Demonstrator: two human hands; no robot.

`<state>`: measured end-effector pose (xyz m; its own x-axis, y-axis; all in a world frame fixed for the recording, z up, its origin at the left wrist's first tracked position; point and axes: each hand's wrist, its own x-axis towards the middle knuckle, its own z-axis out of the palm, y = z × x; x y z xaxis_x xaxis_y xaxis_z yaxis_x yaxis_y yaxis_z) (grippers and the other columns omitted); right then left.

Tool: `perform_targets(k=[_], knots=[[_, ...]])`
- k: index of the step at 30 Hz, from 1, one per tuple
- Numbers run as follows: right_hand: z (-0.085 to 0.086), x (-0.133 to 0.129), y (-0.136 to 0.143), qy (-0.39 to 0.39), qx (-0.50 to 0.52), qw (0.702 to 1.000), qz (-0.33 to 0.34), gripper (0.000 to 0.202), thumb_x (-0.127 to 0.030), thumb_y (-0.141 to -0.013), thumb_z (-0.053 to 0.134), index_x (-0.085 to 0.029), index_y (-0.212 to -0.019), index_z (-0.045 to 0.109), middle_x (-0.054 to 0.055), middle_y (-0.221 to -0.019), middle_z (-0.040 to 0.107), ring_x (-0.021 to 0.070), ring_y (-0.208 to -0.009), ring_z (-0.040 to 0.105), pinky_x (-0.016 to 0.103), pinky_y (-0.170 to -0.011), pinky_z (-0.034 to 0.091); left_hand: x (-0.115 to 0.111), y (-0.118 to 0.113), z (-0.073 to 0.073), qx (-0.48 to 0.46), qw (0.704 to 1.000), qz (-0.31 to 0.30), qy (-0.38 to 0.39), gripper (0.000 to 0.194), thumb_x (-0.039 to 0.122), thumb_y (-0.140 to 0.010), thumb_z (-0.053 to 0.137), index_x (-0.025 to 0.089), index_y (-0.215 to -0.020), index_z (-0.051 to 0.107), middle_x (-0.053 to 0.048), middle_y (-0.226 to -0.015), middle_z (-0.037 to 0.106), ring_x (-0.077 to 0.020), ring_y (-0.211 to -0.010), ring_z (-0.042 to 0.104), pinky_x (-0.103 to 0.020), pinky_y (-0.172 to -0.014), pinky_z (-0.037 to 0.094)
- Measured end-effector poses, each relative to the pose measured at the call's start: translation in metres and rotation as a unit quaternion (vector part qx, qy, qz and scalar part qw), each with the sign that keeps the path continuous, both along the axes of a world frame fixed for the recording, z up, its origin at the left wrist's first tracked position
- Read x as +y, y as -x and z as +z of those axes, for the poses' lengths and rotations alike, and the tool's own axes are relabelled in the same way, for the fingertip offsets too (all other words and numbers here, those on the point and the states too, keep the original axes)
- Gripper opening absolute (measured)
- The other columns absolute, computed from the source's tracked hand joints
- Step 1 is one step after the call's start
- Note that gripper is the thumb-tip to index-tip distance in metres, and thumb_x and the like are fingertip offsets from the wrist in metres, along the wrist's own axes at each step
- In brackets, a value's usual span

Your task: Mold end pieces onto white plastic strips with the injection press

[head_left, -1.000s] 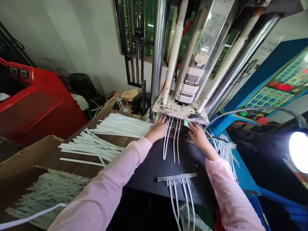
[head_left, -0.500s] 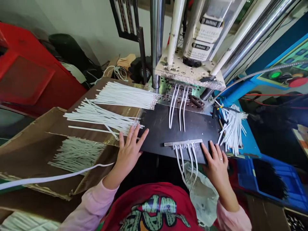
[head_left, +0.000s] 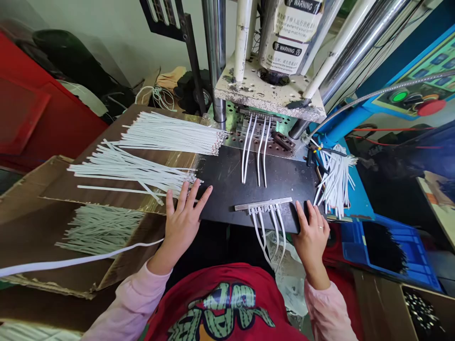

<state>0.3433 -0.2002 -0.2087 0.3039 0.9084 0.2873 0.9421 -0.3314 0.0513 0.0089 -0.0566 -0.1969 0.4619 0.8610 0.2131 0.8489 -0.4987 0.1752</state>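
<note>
My left hand (head_left: 184,220) rests with spread fingers at the ends of a bundle of white strips (head_left: 135,170), holding nothing. Flat on the right front edge of the black plate (head_left: 220,175), my right hand (head_left: 311,232) has its fingers apart. Between the hands lies a pale bar (head_left: 263,204) with several white strips hanging from it over the front edge. Further back, white strips (head_left: 261,151) stick out of a metal mould (head_left: 258,124) under the raised press plate (head_left: 270,94).
A second strip bundle (head_left: 170,132) lies behind the first. Cutters (head_left: 317,158) and a strip pile (head_left: 337,180) are at right, near a blue crate (head_left: 391,246). An open cardboard box (head_left: 35,227) stands left. The control panel (head_left: 419,90) is upper right.
The view has shifted a little, so everything sits slightly further left in it. Both hands stay in the same places on the work surface.
</note>
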Motion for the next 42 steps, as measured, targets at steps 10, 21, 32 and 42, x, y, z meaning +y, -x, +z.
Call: perform_targets(k=[10, 21, 32, 42], knots=[[-0.003, 0.000, 0.001, -0.022, 0.002, 1.000, -0.010, 0.076, -0.012, -0.078, 0.059, -0.028, -0.150, 0.044, 0.012, -0.158, 0.041, 0.0309, -0.144, 0.038, 0.047, -0.114, 0.027, 0.000, -0.004, -0.003, 0.003, 1.000, 0.029, -0.001, 0.090, -0.002, -0.081, 0.048, 0.040, -0.156, 0.022, 0.002, -0.165, 0.020, -0.0302, -0.155, 0.012, -0.065, -0.124, 0.000], [-0.001, 0.001, 0.004, -0.013, 0.017, 1.000, -0.009, 0.076, -0.013, -0.080, 0.060, -0.029, -0.152, 0.042, 0.013, -0.159, 0.038, 0.0322, -0.142, 0.041, 0.051, -0.114, 0.027, 0.000, -0.002, -0.002, 0.023, 0.999, 0.019, -0.013, 0.089, -0.004, -0.083, 0.048, 0.035, -0.158, 0.022, -0.001, -0.166, 0.021, -0.0306, -0.156, 0.012, -0.064, -0.124, 0.002], [0.051, 0.002, 0.010, 0.011, 0.269, 0.947, 0.177, 0.069, -0.031, -0.092, 0.056, -0.028, -0.155, 0.028, 0.011, -0.165, 0.021, 0.0320, -0.154, 0.013, 0.057, -0.119, 0.025, -0.015, -0.051, 0.017, -0.093, 0.987, -0.118, 0.062, 0.047, 0.032, -0.093, 0.065, 0.025, -0.139, 0.056, -0.012, -0.134, 0.060, -0.0310, -0.123, 0.053, -0.057, -0.109, 0.034], [0.066, 0.065, 0.089, -0.078, 0.115, 0.956, 0.260, 0.009, -0.028, -0.094, 0.061, -0.021, -0.088, 0.063, 0.009, -0.133, 0.066, 0.0318, -0.142, 0.042, 0.055, -0.119, 0.026, -0.013, -0.078, 0.024, -0.296, 0.933, -0.178, 0.105, 0.018, 0.024, -0.102, 0.044, 0.018, -0.110, 0.060, -0.008, -0.102, 0.068, -0.0199, -0.095, 0.065, -0.033, -0.087, 0.051]])
